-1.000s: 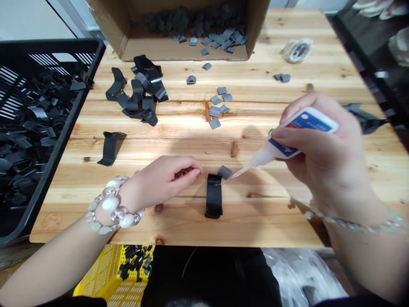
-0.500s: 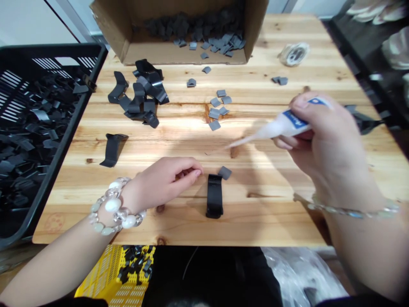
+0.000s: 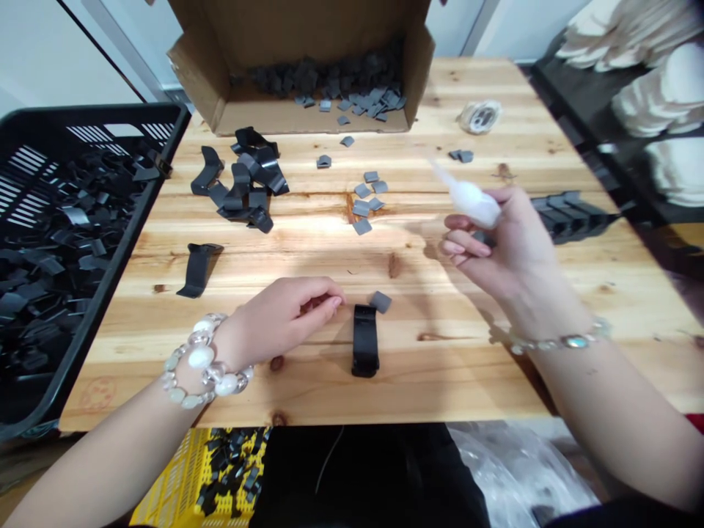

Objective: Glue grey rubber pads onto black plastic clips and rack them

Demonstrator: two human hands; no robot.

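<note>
A black curved plastic clip [image 3: 366, 340] lies on the wooden table [image 3: 330, 257] near its front edge, with a small grey pad [image 3: 380, 301] at its upper right corner. My left hand [image 3: 280, 317] rests on the table just left of the clip, fingers curled with the tips pinched together beside it. My right hand [image 3: 503, 246] is raised to the right, wrapped round a white glue bottle [image 3: 467, 196] whose nozzle points up and to the left, blurred by motion.
A cardboard box [image 3: 308, 73] of grey pads stands at the back. A pile of black clips [image 3: 245, 180], a lone clip [image 3: 198, 268] and loose grey pads [image 3: 366, 194] lie on the table. A black crate [image 3: 66, 235] of clips is at the left, stacked clips [image 3: 569, 213] at the right, a yellow basket [image 3: 220, 477] below.
My right hand has lifted the glue bottle away from the clip, up and to the right, turning its nozzle upward. My left hand and the clip have stayed in place.
</note>
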